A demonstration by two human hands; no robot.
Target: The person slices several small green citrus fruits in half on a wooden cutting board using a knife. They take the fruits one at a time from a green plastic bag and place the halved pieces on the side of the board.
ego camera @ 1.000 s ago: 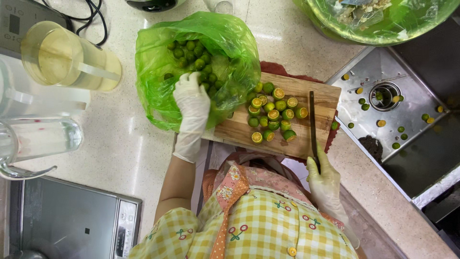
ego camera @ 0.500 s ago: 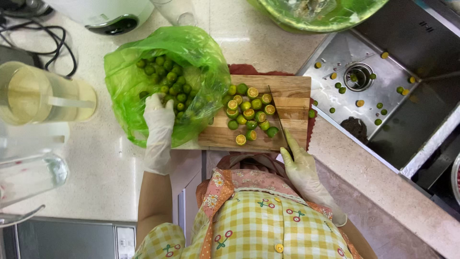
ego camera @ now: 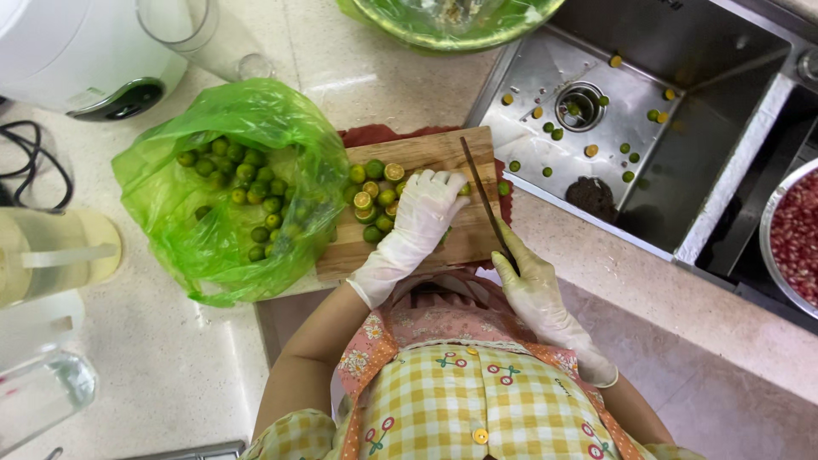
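Your left hand point(ego camera: 422, 220) lies flat on the cutting board point(ego camera: 417, 200), gloved fingers spread and pressing down on a small lime you can barely see under the fingertips — so that grip is released in shape, steadying rather than clenching. Your right hand point(ego camera: 532, 281) is clenched on the handle of the knife point(ego camera: 481, 192), whose blade runs from the near right toward the far left, its long axis slanting across the board just to the right of your left fingertips. The fruit being held sits left of the blade, touching or nearly so. A heap of halved limes point(ego camera: 375, 200) lies on the board's left part, beside the green bag point(ego camera: 230, 187) of whole ones on the tabletop point(ego camera: 153, 358). Stray pieces dot the sink point(ego camera: 596, 128) — far right of the board.
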